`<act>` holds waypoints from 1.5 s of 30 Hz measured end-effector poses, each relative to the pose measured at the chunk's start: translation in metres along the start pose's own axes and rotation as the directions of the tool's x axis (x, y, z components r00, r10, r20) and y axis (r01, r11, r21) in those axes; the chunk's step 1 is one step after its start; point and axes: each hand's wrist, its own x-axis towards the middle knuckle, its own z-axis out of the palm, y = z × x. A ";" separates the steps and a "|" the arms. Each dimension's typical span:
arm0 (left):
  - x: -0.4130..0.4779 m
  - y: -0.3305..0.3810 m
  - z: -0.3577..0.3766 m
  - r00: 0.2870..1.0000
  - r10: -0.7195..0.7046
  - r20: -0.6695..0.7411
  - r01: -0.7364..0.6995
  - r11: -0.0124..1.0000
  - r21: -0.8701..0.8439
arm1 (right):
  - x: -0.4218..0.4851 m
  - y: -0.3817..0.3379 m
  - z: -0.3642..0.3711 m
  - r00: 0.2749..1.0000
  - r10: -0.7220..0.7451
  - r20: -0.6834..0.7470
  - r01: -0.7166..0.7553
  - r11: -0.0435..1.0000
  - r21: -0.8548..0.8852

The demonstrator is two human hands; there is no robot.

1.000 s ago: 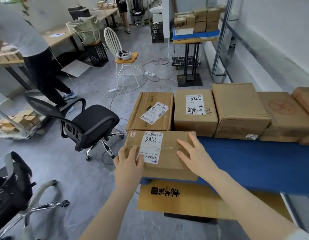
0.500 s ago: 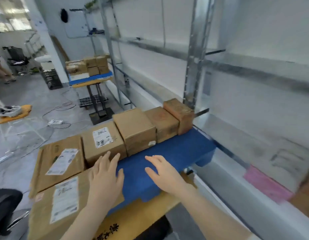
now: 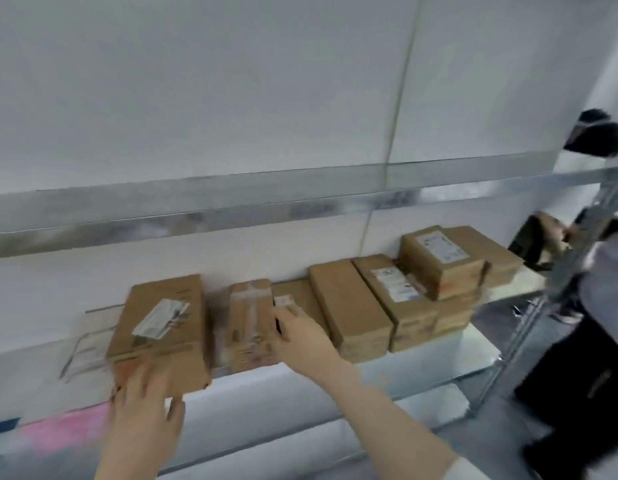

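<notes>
Touching rectangular cardboard box (image 3: 162, 323): left hand (image 3: 141, 420), fingers spread; right hand (image 3: 300, 336) against taped carton (image 3: 248, 323), grip blurred, cannot tell.

From the table, the left hand (image 3: 141, 414) and right hand (image 3: 300, 336) have moved to shelved cartons (image 3: 162, 327).

Parcel storeroom or small warehouse, galvanised metal shelving (image 3: 300, 209) against a plain white wall (image 3: 196, 81), row of taped brown cardboard parcels (image 3: 349, 306) bearing printed shipping labels (image 3: 394, 284), some stacked at the right end, another person (image 3: 598, 289) beside the rack's upright.
</notes>
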 end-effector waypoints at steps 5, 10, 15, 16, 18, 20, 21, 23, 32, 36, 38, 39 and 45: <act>0.038 0.149 0.068 0.983 0.180 0.044 -0.178 0.983 -0.046 | -0.013 0.125 -0.110 0.981 0.119 -0.153 -0.125 0.992 -0.028; 0.057 0.287 0.144 0.963 0.224 0.148 -0.202 0.968 -0.148 | -0.017 0.248 -0.199 0.958 0.184 -0.222 -0.200 0.978 -0.053; 0.073 0.393 0.187 0.938 0.296 0.182 -0.258 0.944 -0.206 | -0.002 0.335 -0.266 0.949 0.224 -0.223 -0.260 0.954 -0.149; 0.078 0.409 0.193 0.931 0.314 0.186 -0.274 0.938 -0.213 | 0.003 0.347 -0.274 0.948 0.222 -0.230 -0.261 0.953 -0.155; 0.091 0.435 0.206 0.918 0.345 0.195 -0.301 0.928 -0.221 | 0.013 0.367 -0.285 0.954 0.209 -0.215 -0.248 0.953 -0.173; 0.104 0.457 0.221 0.910 0.361 0.202 -0.312 0.920 -0.239 | 0.024 0.384 -0.287 0.967 0.197 -0.159 -0.228 0.951 -0.208; 0.110 0.466 0.229 0.906 0.369 0.209 -0.315 0.915 -0.253 | 0.029 0.390 -0.286 0.973 0.197 -0.124 -0.220 0.950 -0.219; 0.120 0.481 0.245 0.891 0.389 0.236 -0.318 0.903 -0.287 | 0.039 0.400 -0.281 0.979 0.188 -0.081 -0.202 0.953 -0.226; 0.145 0.485 0.300 0.864 0.411 0.291 -0.244 0.848 -0.471 | 0.067 0.419 -0.277 0.994 0.107 0.006 -0.105 0.987 -0.121; 0.138 0.490 0.303 0.873 0.405 0.272 -0.222 0.826 -0.517 | 0.063 0.420 -0.274 0.999 0.040 0.033 -0.037 0.996 -0.082; 0.134 0.491 0.303 0.881 0.398 0.255 -0.222 0.824 -0.522 | 0.059 0.419 -0.275 0.998 0.055 0.025 -0.054 0.998 -0.044; 0.132 0.491 0.303 0.886 0.395 0.244 -0.222 0.822 -0.524 | 0.057 0.419 -0.276 0.998 0.058 0.015 -0.057 0.998 -0.026; 0.123 0.494 0.283 0.904 0.386 0.185 -0.225 0.797 -0.561 | 0.049 0.403 -0.283 0.999 0.019 -0.039 -0.018 0.999 0.036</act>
